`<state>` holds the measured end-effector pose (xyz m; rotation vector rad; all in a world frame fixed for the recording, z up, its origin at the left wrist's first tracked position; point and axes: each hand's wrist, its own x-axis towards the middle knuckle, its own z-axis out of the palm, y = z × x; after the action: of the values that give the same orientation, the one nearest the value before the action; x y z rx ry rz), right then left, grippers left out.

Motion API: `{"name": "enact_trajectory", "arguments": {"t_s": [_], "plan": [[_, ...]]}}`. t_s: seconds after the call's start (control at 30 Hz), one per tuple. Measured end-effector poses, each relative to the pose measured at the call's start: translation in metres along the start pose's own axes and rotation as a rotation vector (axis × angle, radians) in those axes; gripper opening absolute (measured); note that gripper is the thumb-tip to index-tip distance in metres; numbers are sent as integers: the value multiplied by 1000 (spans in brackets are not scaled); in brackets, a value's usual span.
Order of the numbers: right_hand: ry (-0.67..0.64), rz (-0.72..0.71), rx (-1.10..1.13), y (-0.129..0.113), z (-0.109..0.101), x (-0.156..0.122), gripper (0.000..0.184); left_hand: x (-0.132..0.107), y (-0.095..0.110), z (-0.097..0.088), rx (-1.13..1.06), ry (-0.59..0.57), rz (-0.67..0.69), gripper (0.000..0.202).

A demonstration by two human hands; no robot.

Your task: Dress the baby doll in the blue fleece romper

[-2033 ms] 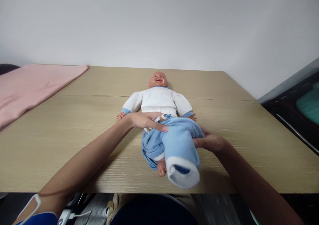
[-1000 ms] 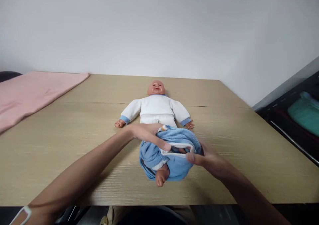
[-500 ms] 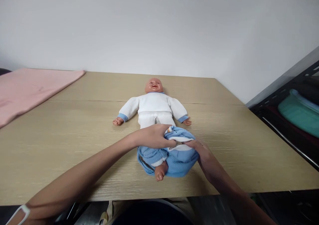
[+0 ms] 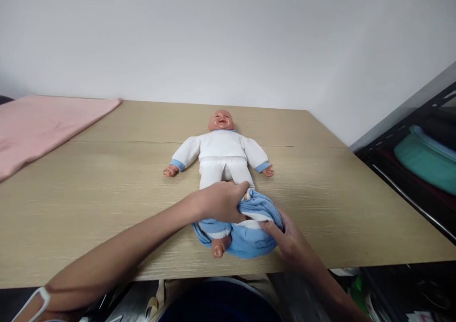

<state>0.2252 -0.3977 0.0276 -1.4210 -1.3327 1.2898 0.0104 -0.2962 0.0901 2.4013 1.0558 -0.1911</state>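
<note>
A baby doll [image 4: 223, 144] in a white top with blue cuffs and white trousers lies on its back, head away from me. Blue and white fleecy pants [image 4: 251, 241] are bunched around its lower legs. One bare foot [image 4: 220, 246] pokes out of the left pant leg; the other foot is hidden in the cloth. My left hand [image 4: 228, 199] lies across the doll's legs, fingers closed on the pants' edge. On the other side my right hand [image 4: 281, 232] pinches the same cloth, thumb at the opening with its white lining.
Beneath the doll is a light wooden table [image 4: 320, 194]. A pink cloth [image 4: 46, 127] lies at the far left. To the right, a black rack [image 4: 392, 175] holds a green basin [image 4: 427, 160]. A white wall [image 4: 178, 42] stands behind the table.
Both hands have shifted slightly toward me with the pants' opening. The doll's visible foot has moved a little to the left, and the right thumb now lies lower on the cloth.
</note>
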Motion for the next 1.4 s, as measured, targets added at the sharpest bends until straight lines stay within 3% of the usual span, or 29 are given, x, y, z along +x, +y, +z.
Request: {"name": "enact_trajectory", "arguments": {"t_s": [0.17,0.37,0.47,0.63,0.87,1.13,1.27,1.4], "plan": [[157,-8,-115,-9,9,-10,52,-5,9,2,68,12,8,61],[337,-251,-343,20,6,-9,22,-4,11,7,59,64,-9,57],[414,-227,-367,29,7,-11,29,-3,11,8,58,58,3,59],[333,-14,-288,41,11,-19,55,-2,8,9,24,13,36,62],[369,34,0,83,9,-19,75,4,-3,4,-329,-39,45,62],[186,-106,211,48,29,-17,49,3,-17,-10,-564,-99,79,68],[259,-164,263,39,34,-18,56,3,-18,-12,-602,-96,83,71],[280,-144,271,46,26,-14,67,4,-18,-12,-555,-53,112,70]]}}
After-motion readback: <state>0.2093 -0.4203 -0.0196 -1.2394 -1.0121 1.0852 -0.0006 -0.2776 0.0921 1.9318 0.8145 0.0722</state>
